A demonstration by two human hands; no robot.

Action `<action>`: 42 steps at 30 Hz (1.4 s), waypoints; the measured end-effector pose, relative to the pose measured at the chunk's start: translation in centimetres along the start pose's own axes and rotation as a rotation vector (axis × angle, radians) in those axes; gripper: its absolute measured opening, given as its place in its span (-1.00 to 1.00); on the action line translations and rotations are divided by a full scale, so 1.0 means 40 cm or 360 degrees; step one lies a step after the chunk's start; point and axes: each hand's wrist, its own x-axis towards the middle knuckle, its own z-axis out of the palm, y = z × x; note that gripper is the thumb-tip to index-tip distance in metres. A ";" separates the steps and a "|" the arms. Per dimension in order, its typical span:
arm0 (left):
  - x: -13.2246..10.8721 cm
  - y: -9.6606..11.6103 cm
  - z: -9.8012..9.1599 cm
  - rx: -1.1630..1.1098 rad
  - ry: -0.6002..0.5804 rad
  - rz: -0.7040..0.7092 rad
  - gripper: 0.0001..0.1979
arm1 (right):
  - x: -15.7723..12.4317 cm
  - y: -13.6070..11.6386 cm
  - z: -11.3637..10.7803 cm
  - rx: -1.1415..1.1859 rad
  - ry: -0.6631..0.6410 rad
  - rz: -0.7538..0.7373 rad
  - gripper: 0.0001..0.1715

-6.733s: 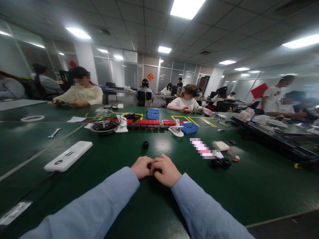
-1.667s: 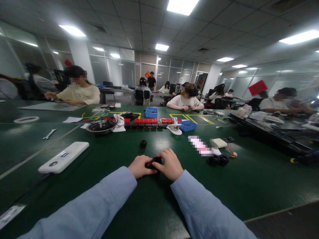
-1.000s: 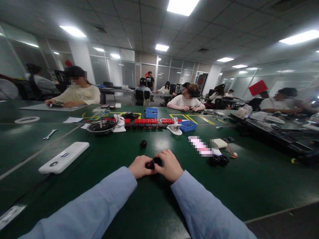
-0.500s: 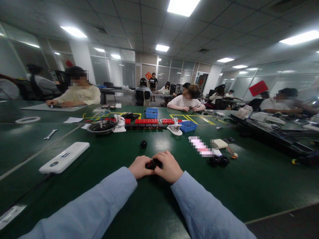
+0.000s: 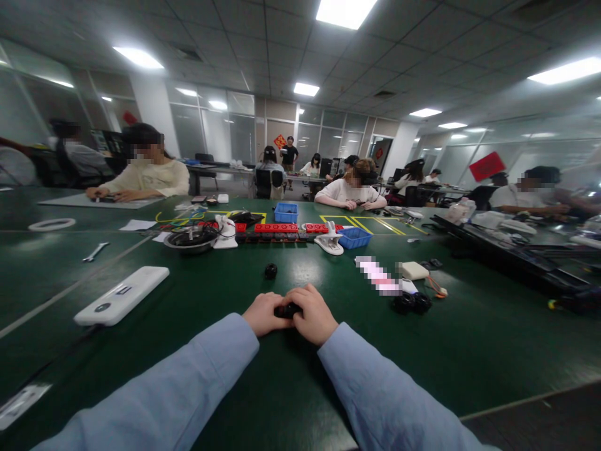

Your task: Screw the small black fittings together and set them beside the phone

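Both hands meet over the green table (image 5: pixel 291 376), gripping one small black part (image 5: pixel 287 310) with a hint of red on it. Its kind cannot be made out, as fingers cover most of it. My left hand (image 5: pixel 263 314) holds its left side with closed fingers. My right hand (image 5: pixel 313 314) wraps over the right side and top. Just beyond the hands stands a small black round piece (image 5: pixel 270 271), touched by neither. Two black round pieces (image 5: pixel 412 303) lie side by side to the right.
A white power bank-like box (image 5: pixel 123 295) with a cable lies left, near a wrench (image 5: pixel 96 252). Ahead are a metal bowl of cables (image 5: pixel 190 241), white clamps (image 5: pixel 329 239), blue bins (image 5: pixel 355 237) and red-black strips. Right are a phone (image 5: pixel 375 275) and a long black frame (image 5: pixel 507 250). Co-workers sit opposite.
My right hand has turned slightly inward and closed further over the black part, so less of it shows. My left hand stays almost where it was.
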 end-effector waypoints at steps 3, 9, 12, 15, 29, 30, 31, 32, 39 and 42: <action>0.002 -0.004 0.005 0.0020 0.0003 -0.0021 -0.78 | 0.002 0.003 0.015 -0.0001 0.0024 -0.0029 -0.57; 0.006 0.000 0.007 0.0054 -0.0010 -0.0066 -0.82 | 0.002 -0.002 0.031 -0.0026 0.0051 -0.0060 -0.67; 0.006 0.003 0.004 0.0067 -0.0020 -0.0076 -0.86 | 0.000 -0.007 0.031 -0.0029 0.0056 -0.0076 -0.68; 0.005 0.002 0.004 0.0070 -0.0020 -0.0070 -0.89 | -0.002 -0.013 0.029 -0.0017 0.0075 -0.0080 -0.70; 0.002 -0.003 0.000 0.0005 -0.0018 0.0019 -0.71 | -0.006 -0.026 -0.016 0.0070 0.0327 0.0178 -0.82; 0.002 -0.003 0.000 -0.0005 -0.0020 0.0022 -0.70 | -0.005 -0.023 -0.018 0.0053 0.0336 0.0213 -0.84; 0.001 -0.004 0.000 -0.0016 -0.0022 0.0025 -0.70 | -0.003 -0.019 -0.020 0.0035 0.0342 0.0245 -0.81; 0.001 -0.005 0.001 -0.0026 -0.0022 0.0026 -0.70 | -0.002 -0.015 -0.022 0.0018 0.0346 0.0271 -0.76; 0.002 -0.006 0.003 -0.0031 -0.0027 0.0042 -0.64 | -0.002 -0.003 -0.036 -0.0140 0.0302 0.0393 -0.39; 0.002 -0.002 0.000 -0.0015 -0.0028 0.0043 -0.63 | -0.002 -0.002 -0.032 -0.0221 0.0210 0.0436 -0.33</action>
